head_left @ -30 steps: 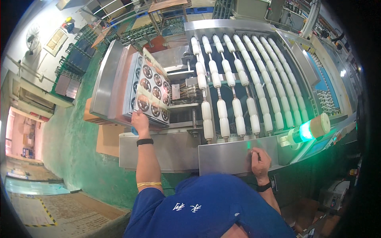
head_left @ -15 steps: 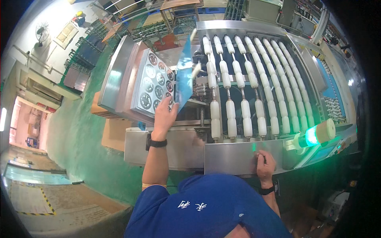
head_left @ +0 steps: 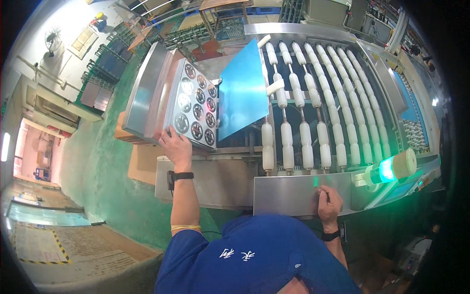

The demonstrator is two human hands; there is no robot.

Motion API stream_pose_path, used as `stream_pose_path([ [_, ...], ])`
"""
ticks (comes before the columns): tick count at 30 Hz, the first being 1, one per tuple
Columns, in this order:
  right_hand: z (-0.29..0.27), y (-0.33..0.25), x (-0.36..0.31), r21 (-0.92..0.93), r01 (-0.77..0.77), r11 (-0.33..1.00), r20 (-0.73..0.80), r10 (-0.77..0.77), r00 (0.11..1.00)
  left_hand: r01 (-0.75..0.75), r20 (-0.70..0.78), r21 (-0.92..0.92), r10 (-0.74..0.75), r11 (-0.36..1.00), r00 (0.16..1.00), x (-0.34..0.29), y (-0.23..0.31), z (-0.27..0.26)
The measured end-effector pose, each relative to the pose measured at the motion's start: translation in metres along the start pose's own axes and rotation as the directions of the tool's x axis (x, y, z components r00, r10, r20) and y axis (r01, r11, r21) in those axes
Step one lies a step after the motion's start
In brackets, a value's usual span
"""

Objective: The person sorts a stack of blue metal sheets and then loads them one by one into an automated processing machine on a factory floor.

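My left hand (head_left: 176, 148) is at the near edge of a tilted stack of sheets, its fingers apart and the fingertips at the edge of the front one. That front sheet (head_left: 191, 109) is silvery and carries rows of dark round patterns. To its right a shiny blue sheet (head_left: 243, 90) leans at a slant toward the rollers, beside white arm-like pieces (head_left: 275, 88), with no hand on it. My right hand (head_left: 329, 203) is closed at the metal front panel (head_left: 289, 196) of the machine; what its fingers hold, if anything, is hidden.
White rollers (head_left: 322, 142) in rows fill the conveyor bed. A green-lit signal lamp (head_left: 387, 169) sticks out at the near right, above a control panel (head_left: 396, 191). A slanted metal backplate (head_left: 142, 98) supports the stack, with cardboard (head_left: 142, 164) below. Green floor (head_left: 105, 161) lies to the left.
The blue sheet has swung rightward, from nearly edge-on to showing its broad face. My left hand has moved left and down to the stack's near edge. My right hand stays in place.
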State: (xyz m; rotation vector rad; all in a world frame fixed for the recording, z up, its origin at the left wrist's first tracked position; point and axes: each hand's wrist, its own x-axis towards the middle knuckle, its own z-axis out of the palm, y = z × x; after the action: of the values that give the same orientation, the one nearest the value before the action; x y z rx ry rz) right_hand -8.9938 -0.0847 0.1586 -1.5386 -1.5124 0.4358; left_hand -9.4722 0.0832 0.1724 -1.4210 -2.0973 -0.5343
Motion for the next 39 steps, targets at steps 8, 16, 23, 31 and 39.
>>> stream_pose_path([
  [8, 0.001, -0.004, 0.001, -0.016, 0.019, 1.0, -0.012, -0.019, 1.0, 0.029, 0.008, -0.188, -0.028, 0.982, 1.0, 0.001, 0.0, 0.014],
  [16, 0.0, -0.003, 0.0, -0.03, 0.028, 0.999, -0.006, -0.029, 1.0, 0.264, 0.138, -0.354, -0.229, 0.897, 0.964, 0.008, 0.0, 0.024],
  [23, 0.001, 0.0, 0.001, -0.007, 0.01, 1.0, -0.006, -0.01, 1.0, 0.252, 0.18, -0.163, -0.222, 0.954, 0.958, 0.021, 0.001, 0.013],
  [31, 0.0, -0.002, -0.001, -0.011, 0.032, 0.999, -0.039, -0.033, 0.999, 0.071, -0.028, -0.132, -0.075, 0.989, 0.997, 0.022, -0.006, 0.01],
  [39, -0.001, -0.002, -0.002, -0.015, -0.011, 1.0, -0.034, 0.01, 0.999, 0.12, -0.003, -0.19, -0.122, 0.974, 0.992, 0.013, 0.006, 0.009],
])
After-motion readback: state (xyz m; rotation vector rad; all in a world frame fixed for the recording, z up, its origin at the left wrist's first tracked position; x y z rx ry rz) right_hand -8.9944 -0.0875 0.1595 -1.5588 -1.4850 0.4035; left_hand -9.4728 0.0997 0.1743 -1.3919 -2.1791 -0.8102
